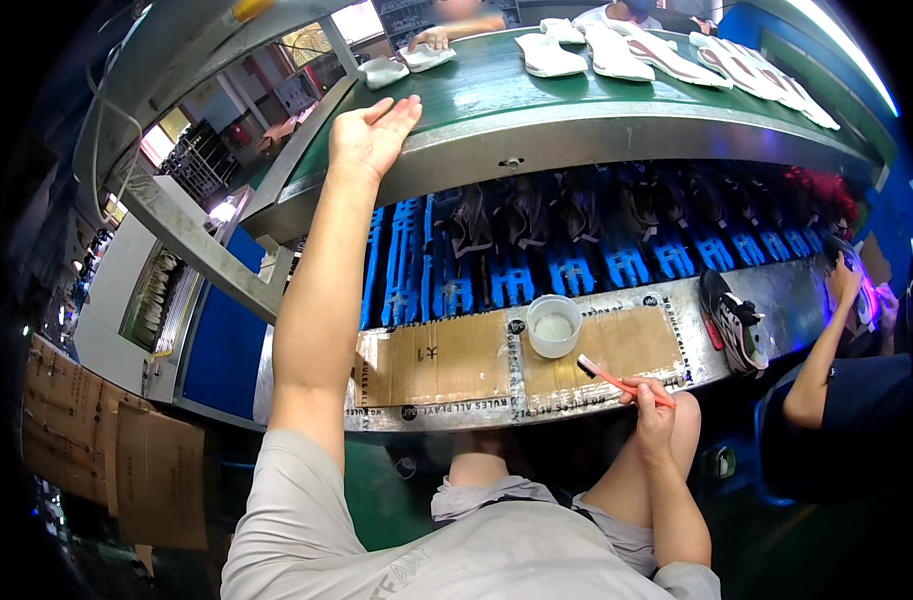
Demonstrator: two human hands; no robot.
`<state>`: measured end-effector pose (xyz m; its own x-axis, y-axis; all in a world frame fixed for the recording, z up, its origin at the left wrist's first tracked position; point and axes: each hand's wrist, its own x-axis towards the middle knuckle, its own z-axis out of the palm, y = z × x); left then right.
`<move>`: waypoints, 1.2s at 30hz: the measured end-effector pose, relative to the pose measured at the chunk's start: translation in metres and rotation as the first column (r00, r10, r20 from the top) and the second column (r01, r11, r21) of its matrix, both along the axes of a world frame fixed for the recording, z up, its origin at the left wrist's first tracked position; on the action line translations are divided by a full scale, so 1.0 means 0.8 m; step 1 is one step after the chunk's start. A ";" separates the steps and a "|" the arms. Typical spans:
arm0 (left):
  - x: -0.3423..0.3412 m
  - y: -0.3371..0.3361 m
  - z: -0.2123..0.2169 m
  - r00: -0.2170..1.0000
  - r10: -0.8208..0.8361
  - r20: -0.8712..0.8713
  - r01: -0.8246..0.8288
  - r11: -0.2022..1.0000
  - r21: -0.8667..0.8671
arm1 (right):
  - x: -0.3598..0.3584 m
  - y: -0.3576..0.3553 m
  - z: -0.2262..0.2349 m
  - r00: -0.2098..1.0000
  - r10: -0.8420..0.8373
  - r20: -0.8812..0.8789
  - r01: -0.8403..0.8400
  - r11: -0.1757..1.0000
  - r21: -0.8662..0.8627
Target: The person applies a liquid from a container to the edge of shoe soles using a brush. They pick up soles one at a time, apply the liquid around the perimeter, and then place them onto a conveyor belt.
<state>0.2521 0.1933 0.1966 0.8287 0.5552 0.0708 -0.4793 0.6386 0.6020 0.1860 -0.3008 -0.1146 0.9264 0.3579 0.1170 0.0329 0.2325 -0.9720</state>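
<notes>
My left hand [374, 138] is raised over the near left edge of the green conveyor belt [457, 92]. Its fingers stretch out, palm up, with nothing in them. Just beyond it lie two white shoe soles [384, 72], and another person's hand touches the farther one. In my right hand [654, 413], close to my knee, is a red-handled brush [611, 377] that looks like a toothbrush, its dark bristles pointing left. A translucent white tub [554, 326] with pale contents stands just beyond the brush head, on the cardboard-covered ledge [437, 362].
More white soles [667, 58] lie along the belt to the right. Below it, dark shoe uppers [527, 215] hang along a row of blue holders [567, 275]. A black-and-white sneaker [734, 322] rests on the ledge's right end. At far right, a co-worker [837, 390] handles a shoe.
</notes>
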 end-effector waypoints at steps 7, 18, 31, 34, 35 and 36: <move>-0.014 -0.027 0.003 0.973 0.223 -0.053 -0.177 0.881 0.440 | 0.017 0.029 0.026 0.994 0.063 0.089 -0.058 0.997 -0.057; 0.000 -0.050 -0.018 0.833 0.553 0.015 -0.306 0.438 0.846 | 0.068 0.120 0.039 0.479 0.240 0.845 0.358 0.825 -0.438; -0.086 -0.115 -0.096 0.968 0.249 0.027 -0.133 0.420 0.898 | 0.058 0.068 0.020 0.552 0.223 0.803 0.350 0.813 -0.466; -0.185 -0.188 -0.171 0.950 0.013 -0.312 0.269 0.470 0.841 | 0.034 0.025 0.004 0.638 0.031 0.770 0.376 0.860 -0.346; -0.216 -0.206 -0.206 0.852 -0.092 -0.515 0.505 0.400 0.765 | 0.011 0.005 0.003 0.653 0.018 0.757 0.386 0.852 -0.353; -0.241 -0.231 -0.246 0.742 -0.239 -0.626 0.669 0.330 0.666 | 0.005 -0.010 0.008 0.656 0.013 0.755 0.379 0.859 -0.344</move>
<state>0.0589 0.0089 -0.0004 0.9895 -0.0795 -0.1205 0.1000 -0.2245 0.9693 0.1900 -0.3085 -0.1078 0.6665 0.3798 0.6415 0.7446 -0.2973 -0.5976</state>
